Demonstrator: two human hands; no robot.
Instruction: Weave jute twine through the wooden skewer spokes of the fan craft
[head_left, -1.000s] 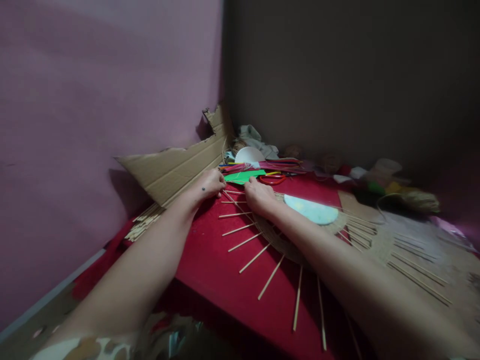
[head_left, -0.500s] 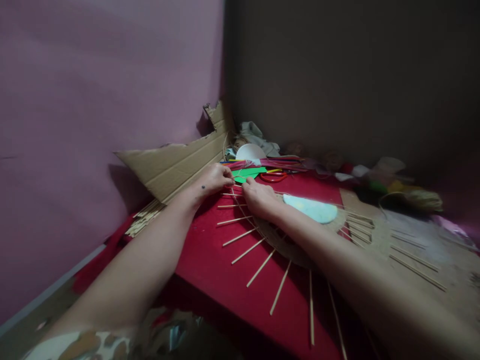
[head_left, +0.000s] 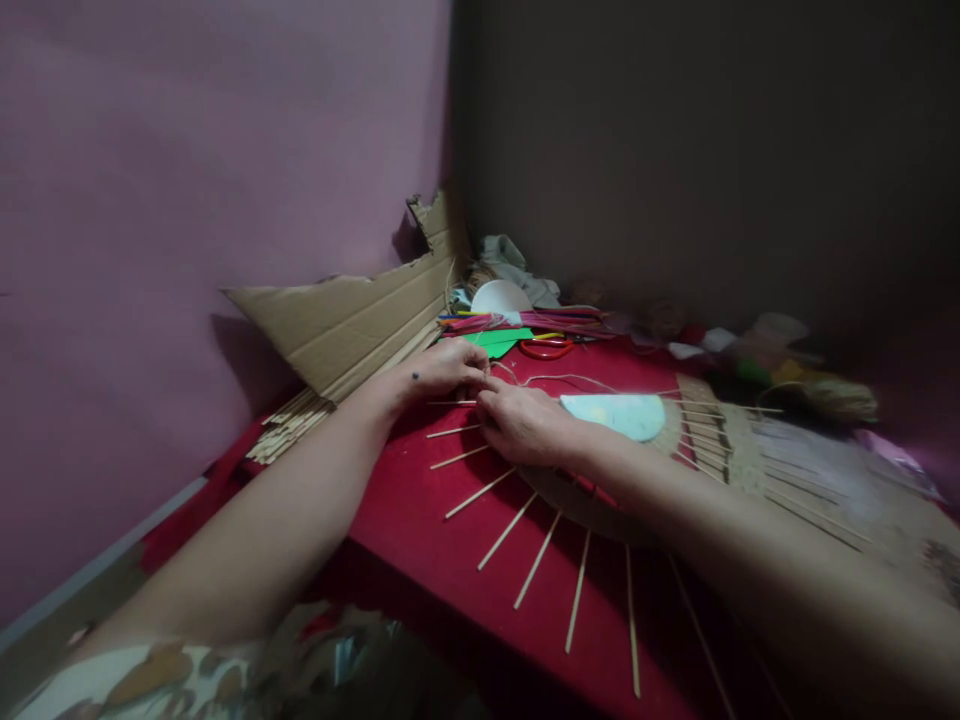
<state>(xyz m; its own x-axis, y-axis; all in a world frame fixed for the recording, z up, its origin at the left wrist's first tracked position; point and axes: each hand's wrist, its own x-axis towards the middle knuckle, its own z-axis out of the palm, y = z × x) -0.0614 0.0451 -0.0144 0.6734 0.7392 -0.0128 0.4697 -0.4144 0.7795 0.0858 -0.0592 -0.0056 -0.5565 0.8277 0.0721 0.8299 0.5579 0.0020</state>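
A half-round cardboard frame with thin wooden sticks fanned around its edge lies on the red cloth. A pale blue half-disc sits along its straight side. My left hand is pinched at the far left end of the frame, on the twine there. Right against it, my right hand bends its fingers over the frame's edge, also at the twine. A loose length of twine curves away from the fingertips to the right. My fingers hide the exact spot where they grip.
Behind my hands lie green paper, red-handled scissors and a white disc. Torn cardboard leans on the left wall above a stick bundle. Another stick-and-cardboard piece lies at right.
Both hands have come slightly nearer and closer together, now touching. The stick frame has turned a little, and loose twine now shows behind my right hand.
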